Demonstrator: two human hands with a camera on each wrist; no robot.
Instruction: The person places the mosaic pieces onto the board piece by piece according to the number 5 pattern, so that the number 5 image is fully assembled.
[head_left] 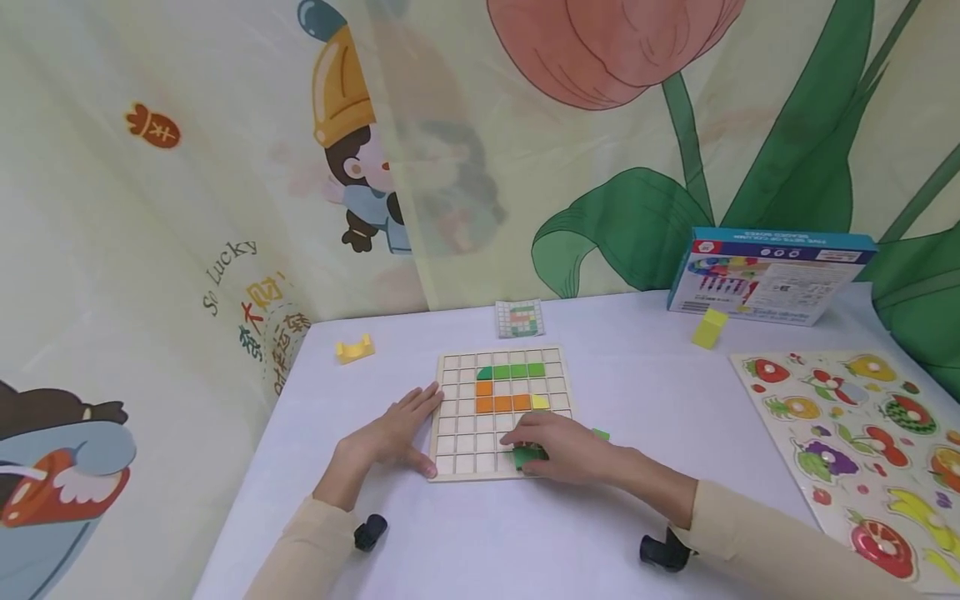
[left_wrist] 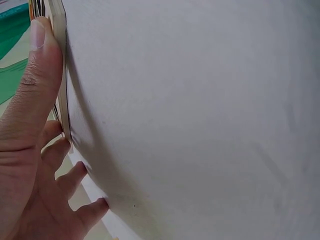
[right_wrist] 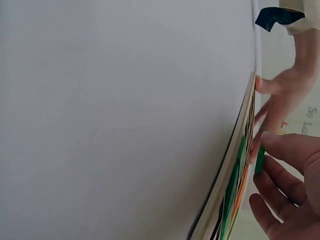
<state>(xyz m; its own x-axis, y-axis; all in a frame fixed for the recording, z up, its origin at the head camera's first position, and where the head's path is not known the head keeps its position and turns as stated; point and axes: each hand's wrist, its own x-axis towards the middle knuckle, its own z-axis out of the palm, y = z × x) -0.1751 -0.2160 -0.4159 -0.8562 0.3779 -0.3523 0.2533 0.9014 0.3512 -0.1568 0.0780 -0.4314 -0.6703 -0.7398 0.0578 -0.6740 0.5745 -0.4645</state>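
Note:
A wooden grid board (head_left: 457,425) lies on the white table. Near its top is a row of light green tiles (head_left: 517,371) with a dark green rounded tile (head_left: 484,373) at its left end. Below are orange tiles (head_left: 502,404) and a yellow tile (head_left: 540,402). My left hand (head_left: 393,429), fingers spread, rests against the board's left edge, its thumb at the near left corner. Over the board's lower right part, my right hand (head_left: 562,446) pinches a small green tile (right_wrist: 260,159) between thumb and fingers. Dark green (head_left: 528,454) shows beneath that hand in the head view.
A patterned grid card (head_left: 519,318) lies behind the board. Another green piece (head_left: 602,434) shows beside my right wrist. A yellow curved block (head_left: 355,348), a yellow block (head_left: 709,328), a blue-edged box (head_left: 772,275) and a fruit puzzle board (head_left: 862,458) stand around.

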